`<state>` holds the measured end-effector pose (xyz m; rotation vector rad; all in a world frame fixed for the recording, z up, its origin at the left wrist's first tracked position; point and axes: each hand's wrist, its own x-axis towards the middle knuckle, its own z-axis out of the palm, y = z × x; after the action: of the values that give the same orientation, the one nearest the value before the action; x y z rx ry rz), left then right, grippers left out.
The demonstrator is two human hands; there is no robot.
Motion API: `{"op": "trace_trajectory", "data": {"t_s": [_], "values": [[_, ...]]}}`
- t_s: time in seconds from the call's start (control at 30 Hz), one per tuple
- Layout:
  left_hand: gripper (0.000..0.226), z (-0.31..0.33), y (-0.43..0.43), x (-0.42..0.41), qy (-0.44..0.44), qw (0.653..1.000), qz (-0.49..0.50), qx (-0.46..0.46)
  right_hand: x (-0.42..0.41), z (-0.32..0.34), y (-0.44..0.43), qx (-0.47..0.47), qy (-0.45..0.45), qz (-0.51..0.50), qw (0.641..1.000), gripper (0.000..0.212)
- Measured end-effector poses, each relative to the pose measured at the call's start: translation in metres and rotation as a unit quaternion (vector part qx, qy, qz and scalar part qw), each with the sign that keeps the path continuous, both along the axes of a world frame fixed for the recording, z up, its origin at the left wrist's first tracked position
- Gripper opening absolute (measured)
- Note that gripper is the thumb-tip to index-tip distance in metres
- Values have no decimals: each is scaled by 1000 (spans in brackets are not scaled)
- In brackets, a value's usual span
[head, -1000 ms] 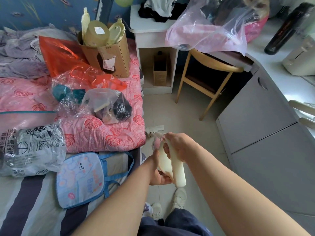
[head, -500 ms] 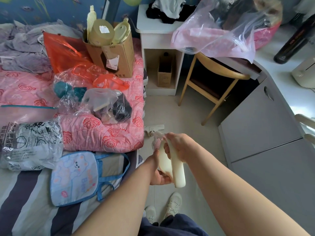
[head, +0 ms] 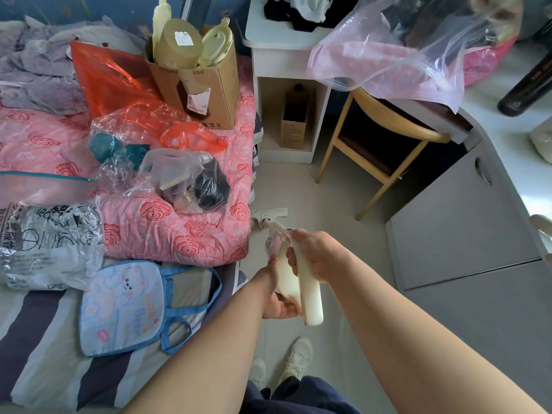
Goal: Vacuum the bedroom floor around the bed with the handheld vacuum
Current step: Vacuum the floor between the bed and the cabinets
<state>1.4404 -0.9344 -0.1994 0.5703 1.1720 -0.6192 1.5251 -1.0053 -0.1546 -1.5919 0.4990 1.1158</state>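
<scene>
Reaching both bare forearms forward and down from the lower edge of the view, nearly straight, converging over the tiled floor (head: 343, 204) in the aisle beside the bed (head: 44, 339). Gripping the cream handle of the handheld vacuum (head: 310, 300) from above with the right hand (head: 316, 258), knuckles up, fingers wrapped right round it and hidden underneath. Cupping the vacuum's body from below with the left hand (head: 276, 303), wrist turned palm-up, fingers (head: 288, 307) curling round the underside and clamped against it. Holding the vacuum tilted in the air, butt end toward the person's body, front end pointing away and down toward its white floor head (head: 270, 216). Resting that head flat on the tiles, just beside the corner of the pink rose quilt (head: 179, 231) draped over the bed's edge. Standing in pale sneakers (head: 298, 357) on the tiles directly below the hands. Facing a white nightstand (head: 280, 55) at the far end of the aisle, with a wooden chair (head: 385, 138) and a grey cabinet (head: 448, 219) to the right. Passing, on the left, a cardboard box (head: 209, 85), crumpled plastic bags (head: 179, 177) and a blue bear tote (head: 122, 306), all lying on the bed.
</scene>
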Motion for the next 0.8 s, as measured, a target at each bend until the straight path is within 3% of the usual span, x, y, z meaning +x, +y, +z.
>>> {"op": "trace_trajectory", "data": {"t_s": [0.37, 0.6, 0.8], "values": [[66, -4, 1, -7, 16, 1000, 23, 7, -10, 4, 0, 8, -5, -1, 1000, 41], [75, -7, 2, -39, 23, 1000, 15, -8, -42, 9, 0, -19, -15, -1, 1000, 35], [68, -12, 0, -72, 24, 1000, -4, -11, -80, 3, -5, -17, -15, -13, 1000, 31]]}}
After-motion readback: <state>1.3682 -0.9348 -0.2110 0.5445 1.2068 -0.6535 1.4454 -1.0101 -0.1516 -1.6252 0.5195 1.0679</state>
